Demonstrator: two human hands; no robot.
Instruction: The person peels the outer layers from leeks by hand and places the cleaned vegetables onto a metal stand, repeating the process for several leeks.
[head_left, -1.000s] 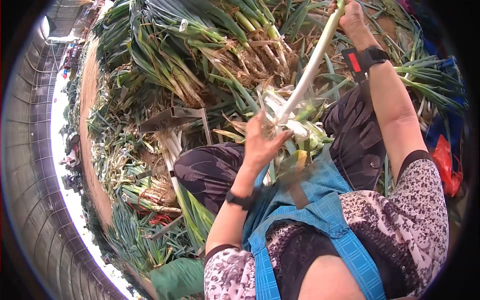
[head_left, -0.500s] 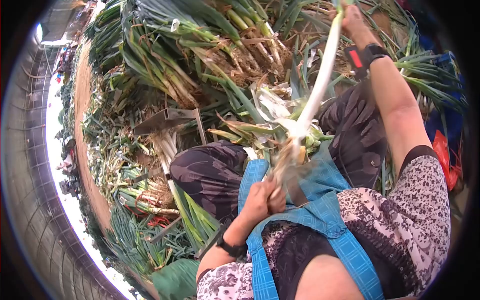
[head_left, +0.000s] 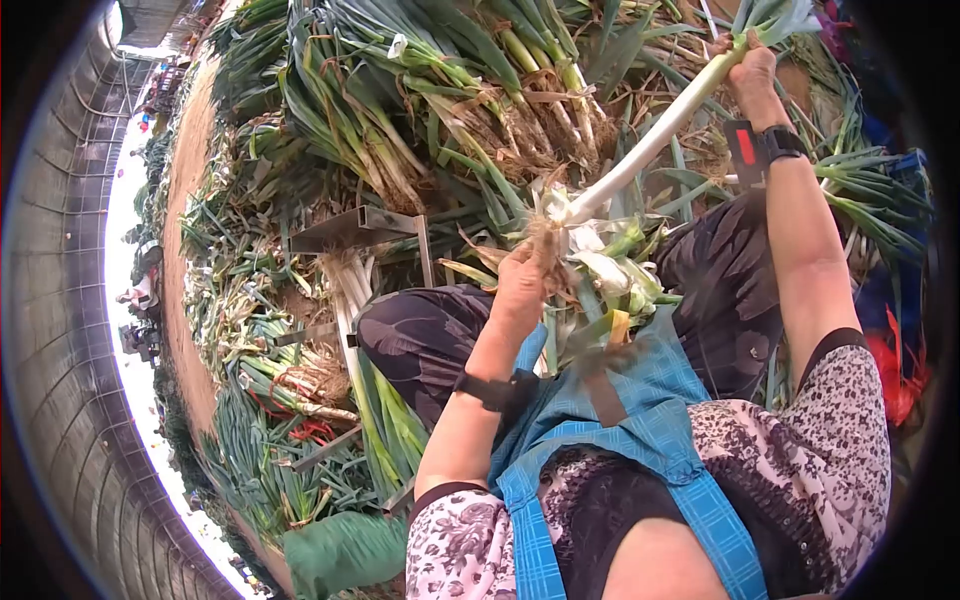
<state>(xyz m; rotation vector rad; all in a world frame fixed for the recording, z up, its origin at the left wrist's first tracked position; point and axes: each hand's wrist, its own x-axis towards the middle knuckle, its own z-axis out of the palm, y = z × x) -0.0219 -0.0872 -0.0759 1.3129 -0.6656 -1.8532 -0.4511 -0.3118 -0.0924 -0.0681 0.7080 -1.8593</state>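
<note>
One long leek (head_left: 655, 140) with a bare white stalk slants across the space before me. My left hand (head_left: 522, 290) is closed on its root end, where brown roots and peeled outer leaves hang. Near the green leaves at the upper right, my right hand (head_left: 752, 75) is wrapped round the same leek. Loose pale peelings (head_left: 612, 270) lie below the stalk, close to my blue apron (head_left: 640, 370).
Bunches of unpeeled leeks (head_left: 370, 110) lie at the top. A metal frame (head_left: 355, 228) with white-stalked leeks (head_left: 350, 290) stands by my left knee. More leeks (head_left: 870, 190) and a red bag (head_left: 895, 375) are at the right, a green cloth (head_left: 340, 553) at the lower left.
My left hand has moved up and away from my body with the root end. My right hand has shifted right and slightly down, and the stalk now lies at a flatter slant.
</note>
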